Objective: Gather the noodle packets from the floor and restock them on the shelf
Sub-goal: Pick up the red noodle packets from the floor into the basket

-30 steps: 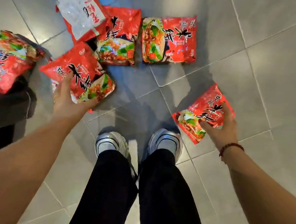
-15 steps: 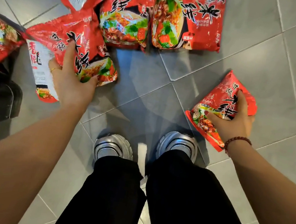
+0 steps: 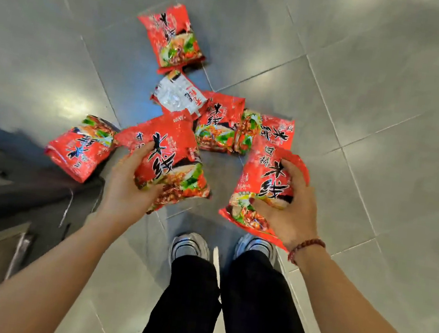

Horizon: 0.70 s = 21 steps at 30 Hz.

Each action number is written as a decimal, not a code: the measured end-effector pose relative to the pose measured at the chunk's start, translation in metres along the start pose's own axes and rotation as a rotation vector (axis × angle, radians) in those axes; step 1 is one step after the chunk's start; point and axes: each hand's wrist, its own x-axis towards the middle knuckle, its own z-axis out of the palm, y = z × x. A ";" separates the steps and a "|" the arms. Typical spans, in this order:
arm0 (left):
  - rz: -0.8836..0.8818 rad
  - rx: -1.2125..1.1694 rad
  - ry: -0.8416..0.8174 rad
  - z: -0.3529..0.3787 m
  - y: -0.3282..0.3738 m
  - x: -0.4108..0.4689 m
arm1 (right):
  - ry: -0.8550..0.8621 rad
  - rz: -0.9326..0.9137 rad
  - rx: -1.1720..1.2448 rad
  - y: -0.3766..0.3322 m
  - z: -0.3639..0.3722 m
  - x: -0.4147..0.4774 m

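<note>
Our left hand [image 3: 126,189] & right hand [image 3: 288,213] each clamp fingers on a noodle pkt [image 3: 173,165]. Likely light, crinkly, brittle inside; we grip mid-body.

Bright red, bold black brush characters and a dish pictured in green, orange and white are printed on the noodle packets [image 3: 172,34], among them the left packet [image 3: 182,160] gripped by the left hand [image 3: 126,189] and the right packet [image 3: 266,170] gripped by the right hand [image 3: 293,217]. A white and silver back is shown by one upturned packet [image 3: 174,95]. The floor [image 3: 390,120] is laid in glossy grey tiles crossed by thin dark joints, and black trousers [image 3: 186,304], silver-white shoes [image 3: 189,244] and a bracelet [image 3: 306,246] of dark red beads are worn.
</note>
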 end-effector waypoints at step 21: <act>0.049 -0.454 0.380 -0.327 0.219 -0.371 | -0.646 -0.641 -0.301 -0.382 -0.144 -0.296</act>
